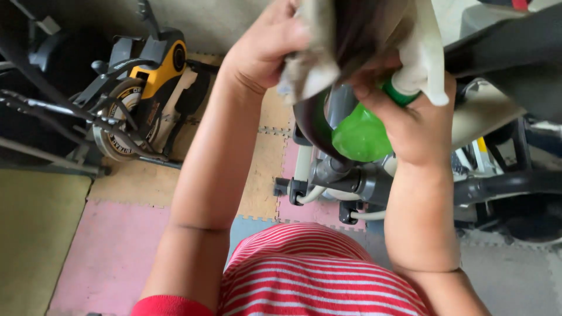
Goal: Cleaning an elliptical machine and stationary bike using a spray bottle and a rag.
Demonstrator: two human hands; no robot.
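1. Up top, left hand [266, 44] clenched on a grey-beige cloth [310, 58], bunched and pressed against a dark curved part [313, 126] of the machine below, probably so the fabric bears on the surface.
2. Beside it, right hand [418, 126] wrapped around a green spray bottle [360, 137], fingers [374, 96] closed on its neck just under the white nozzle [418, 52]; held close to the cloth, seemingly to keep it within reach of the spot being rubbed.
3. Below the hands, grey and white tubes and fittings [339, 184] of the same machine, standing on foam floor mats [117, 246] in pink, tan and grey.
4. Well apart to the left, a yellow-and-black power saw [143, 96] resting on the mats.
5. By count: two hands, one cloth, one bottle, one saw; mat tiles too cut off by the frame to number.
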